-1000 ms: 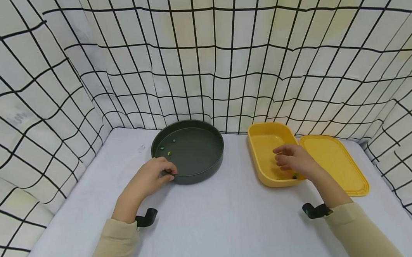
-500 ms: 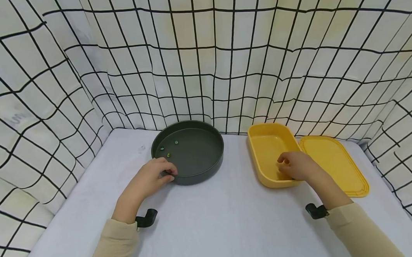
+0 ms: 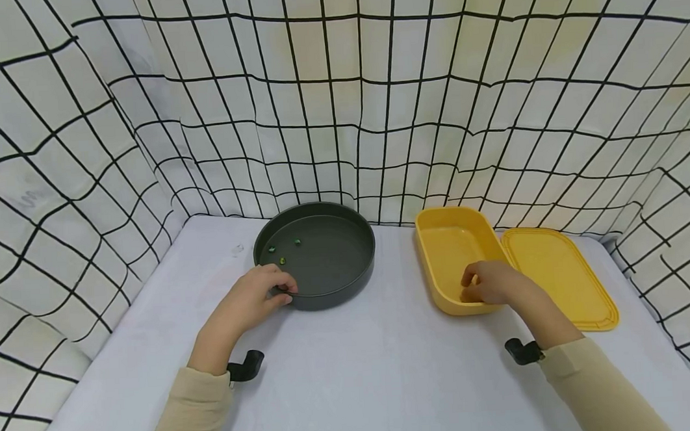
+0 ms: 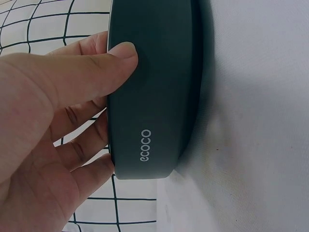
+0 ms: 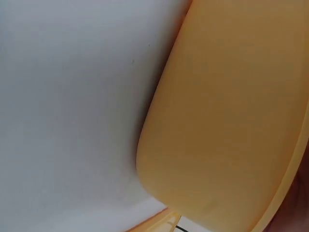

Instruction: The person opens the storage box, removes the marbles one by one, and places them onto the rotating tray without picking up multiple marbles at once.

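On the tabletop point(image 3: 377, 376), near side: left sleeve point(image 3: 185, 412), right sleeve point(image 3: 602, 387). 2 total.
Right grip point(image 3: 491, 282): in the near end of the box point(image 3: 454, 236), fingers curled; lower than a second ago. Can't tell if it holds anything.
Left grip point(image 3: 257, 293): pinching the rim of the pan point(image 3: 332, 255), thumb on outer wall. No change.
Meaning: my read, right is working at the small stuff in the box while left steadies the pan.
Lid: 1 point(image 3: 559, 276), flat, just right of box.
Box: 1, yellow. Bead visible by the right fingers a second ago, now out of sight; count inside unknown.
Pan: 1, dark green, left of box.
Beads: 3 in pan, toward its left. Yellow-green bead point(image 3: 282, 261), left green bead point(image 3: 272, 249), far green bead point(image 3: 297, 242); that last one shifted toward pan middle.
Grid backdrop: 1 point(image 3: 345, 98), behind everything.
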`<state>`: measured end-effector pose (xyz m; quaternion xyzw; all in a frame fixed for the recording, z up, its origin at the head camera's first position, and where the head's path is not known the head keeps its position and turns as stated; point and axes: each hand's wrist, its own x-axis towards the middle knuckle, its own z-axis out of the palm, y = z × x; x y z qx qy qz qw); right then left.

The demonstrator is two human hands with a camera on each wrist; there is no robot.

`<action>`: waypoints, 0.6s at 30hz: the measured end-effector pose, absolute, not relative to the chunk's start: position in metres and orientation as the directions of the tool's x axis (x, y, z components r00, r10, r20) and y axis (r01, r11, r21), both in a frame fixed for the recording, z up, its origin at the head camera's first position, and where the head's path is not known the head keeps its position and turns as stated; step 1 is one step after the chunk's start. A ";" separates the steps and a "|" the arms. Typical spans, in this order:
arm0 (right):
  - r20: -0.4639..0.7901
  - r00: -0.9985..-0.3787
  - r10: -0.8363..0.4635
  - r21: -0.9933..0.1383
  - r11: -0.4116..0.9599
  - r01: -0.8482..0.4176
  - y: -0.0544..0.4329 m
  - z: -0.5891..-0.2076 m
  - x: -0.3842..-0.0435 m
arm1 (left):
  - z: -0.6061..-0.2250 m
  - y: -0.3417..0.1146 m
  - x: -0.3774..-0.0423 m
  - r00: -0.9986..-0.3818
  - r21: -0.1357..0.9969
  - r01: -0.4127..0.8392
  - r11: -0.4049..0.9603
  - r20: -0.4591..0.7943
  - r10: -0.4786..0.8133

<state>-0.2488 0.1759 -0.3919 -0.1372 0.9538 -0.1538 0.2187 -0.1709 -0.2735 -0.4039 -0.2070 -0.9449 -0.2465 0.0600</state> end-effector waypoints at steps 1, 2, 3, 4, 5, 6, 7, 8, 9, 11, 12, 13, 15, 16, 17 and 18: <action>-0.383 -0.860 -0.336 -0.367 0.910 -0.192 0.175 -0.392 -0.249 | -0.404 -0.273 -0.171 -0.908 0.442 0.420 0.793 0.214 0.361; -0.390 -0.854 -0.344 -0.379 0.905 -0.192 0.174 -0.392 -0.249 | -0.403 -0.273 -0.171 -0.908 0.442 0.418 0.794 0.213 0.360; -0.393 -0.849 -0.352 -0.392 0.900 -0.192 0.173 -0.392 -0.249 | -0.403 -0.273 -0.171 -0.908 0.442 0.418 0.794 0.212 0.360; -0.396 -0.846 -0.357 -0.405 0.895 -0.189 0.172 -0.393 -0.249 | -0.403 -0.273 -0.171 -0.908 0.444 0.418 0.793 0.213 0.360; -0.397 -0.843 -0.364 -0.415 0.890 -0.189 0.172 -0.394 -0.250 | -0.403 -0.273 -0.171 -0.909 0.443 0.418 0.793 0.213 0.359; -0.396 -0.840 -0.372 -0.429 0.883 -0.189 0.171 -0.395 -0.250 | -0.403 -0.273 -0.171 -0.908 0.443 0.418 0.793 0.214 0.359; -0.393 -0.838 -0.378 -0.443 0.877 -0.187 0.170 -0.396 -0.251 | -0.404 -0.273 -0.171 -0.908 0.443 0.418 0.793 0.215 0.359; -0.390 -0.838 -0.382 -0.454 0.871 -0.186 0.169 -0.398 -0.252 | -0.404 -0.273 -0.171 -0.908 0.442 0.419 0.793 0.215 0.360; -0.386 -0.838 -0.385 -0.466 0.865 -0.183 0.168 -0.399 -0.252 | -0.404 -0.274 -0.171 -0.907 0.440 0.421 0.793 0.215 0.361; -0.381 -0.837 -0.394 -0.490 0.853 -0.179 0.166 -0.400 -0.252 | -0.405 -0.274 -0.172 -0.907 0.437 0.420 0.795 0.213 0.363; -0.379 -0.836 -0.398 -0.500 0.848 -0.177 0.164 -0.400 -0.253 | -0.405 -0.274 -0.172 -0.908 0.437 0.420 0.796 0.211 0.363; -0.379 -0.834 -0.401 -0.508 0.844 -0.175 0.163 -0.401 -0.253 | -0.405 -0.274 -0.172 -0.908 0.436 0.419 0.797 0.210 0.363; -0.380 -0.830 -0.409 -0.522 0.835 -0.173 0.160 -0.402 -0.254 | -0.405 -0.274 -0.172 -0.909 0.435 0.417 0.798 0.206 0.362; -0.381 -0.828 -0.411 -0.526 0.833 -0.171 0.158 -0.402 -0.255 | -0.405 -0.274 -0.172 -0.909 0.435 0.416 0.799 0.205 0.362; -0.380 -0.827 -0.413 -0.530 0.831 -0.171 0.157 -0.403 -0.256 | -0.405 -0.274 -0.172 -0.910 0.435 0.415 0.799 0.204 0.361; -0.378 -0.826 -0.418 -0.530 0.829 -0.177 0.156 -0.404 -0.256 | -0.405 -0.274 -0.172 -0.910 0.434 0.415 0.799 0.204 0.362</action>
